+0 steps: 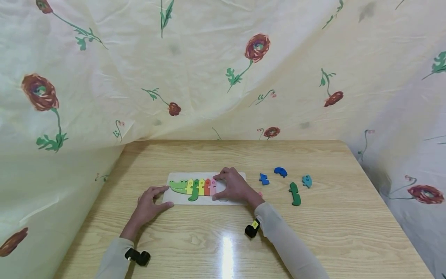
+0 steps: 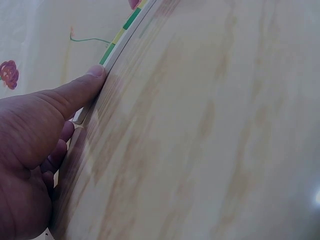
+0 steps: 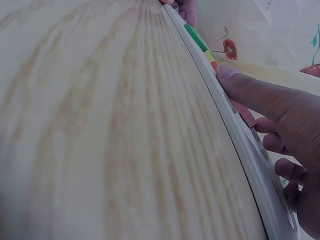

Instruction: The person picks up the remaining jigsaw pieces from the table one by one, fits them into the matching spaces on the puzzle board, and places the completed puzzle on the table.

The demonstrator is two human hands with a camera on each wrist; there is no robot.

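A white puzzle board (image 1: 195, 175) lies flat on the table, carrying a crocodile of coloured wooden pieces. Its light green head (image 1: 178, 187) is at the left, followed by yellow, green, yellow and red pieces. My left hand (image 1: 148, 204) holds the board's left end; the left wrist view shows the thumb (image 2: 92, 80) against its near edge. With thumb and fingers at its two ends, my right hand (image 1: 235, 186) pinches the pink puzzle piece (image 1: 213, 186) beside the red one. In the right wrist view the pink piece (image 3: 245, 115) shows partly behind the thumb.
Right of the board lie loose pieces: a blue one (image 1: 264, 179), a dark blue curved one (image 1: 280, 172), a light blue one (image 1: 307, 181) and a dark green one (image 1: 294, 193). Another pink piece (image 1: 260, 194) is mostly hidden by the right wrist. Flowered cloth (image 1: 209, 77) hangs around the wooden table (image 1: 195, 240).
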